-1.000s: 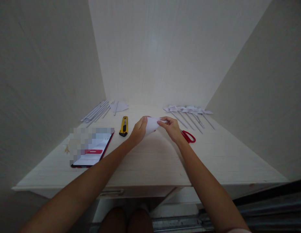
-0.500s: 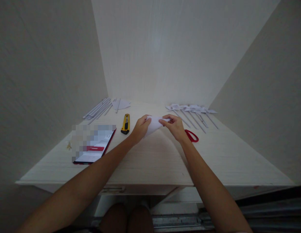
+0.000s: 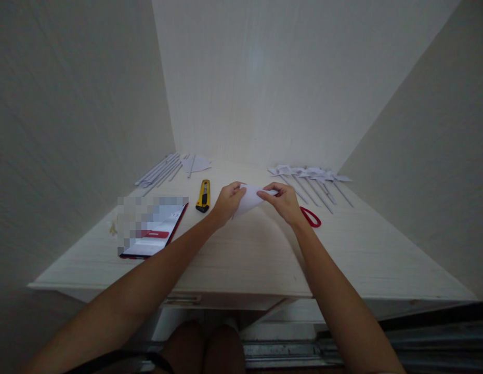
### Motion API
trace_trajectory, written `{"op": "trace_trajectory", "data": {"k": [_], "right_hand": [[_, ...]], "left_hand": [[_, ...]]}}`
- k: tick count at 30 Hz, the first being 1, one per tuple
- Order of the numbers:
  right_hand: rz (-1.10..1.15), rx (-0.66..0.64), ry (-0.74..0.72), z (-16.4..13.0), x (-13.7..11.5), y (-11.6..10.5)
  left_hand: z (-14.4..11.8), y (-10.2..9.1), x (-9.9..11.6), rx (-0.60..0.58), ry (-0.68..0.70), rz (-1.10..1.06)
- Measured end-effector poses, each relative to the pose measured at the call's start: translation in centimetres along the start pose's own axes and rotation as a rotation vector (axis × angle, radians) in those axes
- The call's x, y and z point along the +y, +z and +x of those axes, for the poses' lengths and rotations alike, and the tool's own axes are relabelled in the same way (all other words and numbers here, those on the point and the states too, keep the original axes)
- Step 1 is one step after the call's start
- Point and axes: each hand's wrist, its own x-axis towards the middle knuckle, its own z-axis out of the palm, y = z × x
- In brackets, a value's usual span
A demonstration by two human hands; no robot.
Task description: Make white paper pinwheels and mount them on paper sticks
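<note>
On pale desk (image 3: 241, 259), L hand (image 3: 225, 202) & R hand (image 3: 284, 203) fingers pinch white paper (image 3: 249, 199).

We cannot read the phone (image 3: 153, 234): its upper part is blurred into blocks. Our right hand (image 3: 286, 203) covers the blades of the red scissors (image 3: 311, 217), so only the handle loops show. Both hands hide the ends of the folded paper (image 3: 251, 198), and we cannot tell its full shape. The small white paper shapes (image 3: 307, 173) at the back are too small to make out.
</note>
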Motion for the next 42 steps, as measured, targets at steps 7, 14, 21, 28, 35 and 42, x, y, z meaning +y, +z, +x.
{"op": "trace_trajectory", "data": {"k": [7,14,21,28,35,42], "right_hand": [[-0.014,-0.007,0.002,0.04,0.09,-0.14],[-0.003,-0.005,0.01,0.0,0.16,-0.19],[-0.012,-0.014,0.007,0.07,0.06,-0.23],[0.0,-0.016,0.008,0.1,0.14,-0.19],[-0.009,-0.014,0.009,0.0,-0.08,-0.27],[0.025,-0.006,0.0,0.11,0.09,-0.18]], "left_hand": [[0.58,-0.11,-0.71,0.103,0.07,0.03],[0.46,-0.14,-0.6,0.114,0.099,0.055],[0.38,-0.12,-0.47,0.098,0.108,0.058],[0.35,-0.15,-0.51,0.089,0.115,0.052],[0.36,-0.18,-0.54,0.088,0.131,0.054],[0.41,-0.3,-0.61,0.125,0.168,0.123]]}}
